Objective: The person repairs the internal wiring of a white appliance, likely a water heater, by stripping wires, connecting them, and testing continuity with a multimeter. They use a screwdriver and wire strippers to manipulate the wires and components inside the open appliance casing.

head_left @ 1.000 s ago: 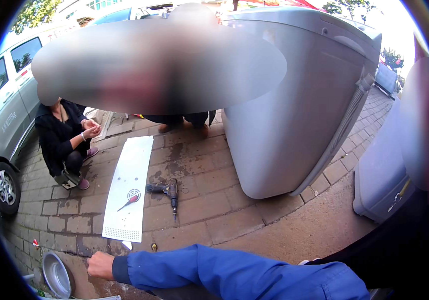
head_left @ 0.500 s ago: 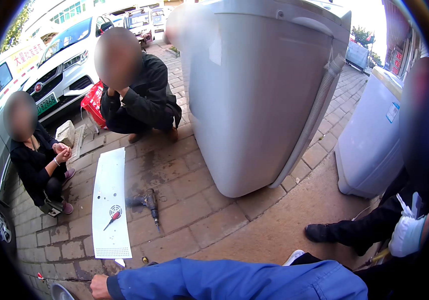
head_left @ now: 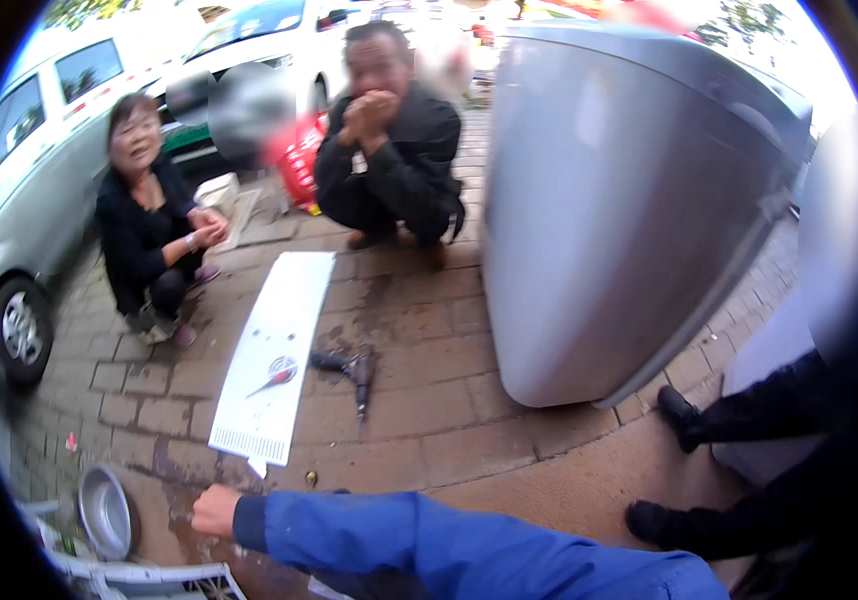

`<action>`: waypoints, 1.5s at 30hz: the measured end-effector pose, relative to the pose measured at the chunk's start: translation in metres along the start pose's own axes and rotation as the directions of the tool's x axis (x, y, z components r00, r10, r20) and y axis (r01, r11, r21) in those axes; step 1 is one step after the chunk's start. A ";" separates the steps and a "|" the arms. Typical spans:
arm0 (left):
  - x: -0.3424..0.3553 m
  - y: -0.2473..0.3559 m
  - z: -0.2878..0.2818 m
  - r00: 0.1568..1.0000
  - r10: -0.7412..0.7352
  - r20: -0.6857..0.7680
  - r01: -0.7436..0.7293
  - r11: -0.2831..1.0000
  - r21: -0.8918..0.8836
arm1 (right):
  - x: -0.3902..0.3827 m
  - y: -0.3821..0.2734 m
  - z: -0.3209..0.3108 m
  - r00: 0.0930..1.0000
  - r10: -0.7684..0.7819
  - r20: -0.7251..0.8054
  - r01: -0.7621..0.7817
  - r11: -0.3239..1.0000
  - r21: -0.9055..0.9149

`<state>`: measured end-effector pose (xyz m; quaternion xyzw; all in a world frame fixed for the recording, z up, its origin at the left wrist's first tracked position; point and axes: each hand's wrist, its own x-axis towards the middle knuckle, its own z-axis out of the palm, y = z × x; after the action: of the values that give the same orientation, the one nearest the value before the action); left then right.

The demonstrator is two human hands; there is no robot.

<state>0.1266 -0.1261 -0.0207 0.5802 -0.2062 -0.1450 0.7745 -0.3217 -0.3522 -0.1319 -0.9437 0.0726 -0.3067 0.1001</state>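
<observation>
My right hand (head_left: pixel 214 512) reaches across from the lower right in a blue sleeve (head_left: pixel 369 535). Its fingers look curled into a fist; whatever they hold, if anything, is hidden. A grey metal basin (head_left: pixel 102 510) is nearest to it on the left, not touched. Ahead of the hand, a long white panel (head_left: pixel 294 300) with holes lies flat on the paving. On the panel rests a screwdriver (head_left: pixel 279 379) with a red handle. Beside its right edge lies a cordless drill (head_left: pixel 360 375). My left hand is out of view.
A big grey washing machine (head_left: pixel 609 220) stands tilted at the right. Two people (head_left: pixel 154 215) squat beyond the panel, before parked vehicles (head_left: pixel 59 210). Another person's dark legs (head_left: pixel 759 410) are at the right. White plastic parts (head_left: pixel 149 578) lie at the lower left.
The view has swung left, so the panel, drill and washing machine sit farther right. The basin and white plastic parts show more fully. My right hand stays closed, higher in the picture.
</observation>
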 end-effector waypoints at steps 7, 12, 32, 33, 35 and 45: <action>-0.088 0.074 -0.106 0.984 0.099 -0.148 -0.127 0.973 -0.194 | -0.005 0.008 -0.061 0.923 0.016 0.385 -0.006 1.000 -0.025; -0.117 0.072 -0.096 0.946 0.007 -0.324 -0.102 0.955 -0.278 | 0.002 -0.016 -0.045 0.890 -0.100 0.445 0.099 0.995 0.025; -0.305 0.001 0.025 0.969 -0.226 -0.100 0.238 0.963 0.129 | 0.007 -0.034 -0.050 0.797 -0.200 0.570 0.179 0.979 0.094; -0.298 -0.006 0.013 0.968 -0.215 -0.132 0.220 0.975 0.018 | 0.009 -0.037 -0.049 0.782 -0.203 0.589 0.185 0.978 0.092; -0.273 -0.021 -0.007 0.964 -0.204 -0.172 0.168 0.965 -0.203 | 0.013 -0.040 -0.048 0.760 -0.186 0.623 0.183 0.981 0.071; -0.152 -0.141 -0.147 0.982 0.004 0.187 0.095 0.849 -0.520 | -0.010 -0.022 0.014 0.926 -0.246 0.286 0.208 0.966 0.155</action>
<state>0.0680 0.0279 -0.2143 0.3349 -0.2141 -0.2665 0.8780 -0.3199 -0.3264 -0.1434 -0.9737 -0.0723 -0.1721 0.1310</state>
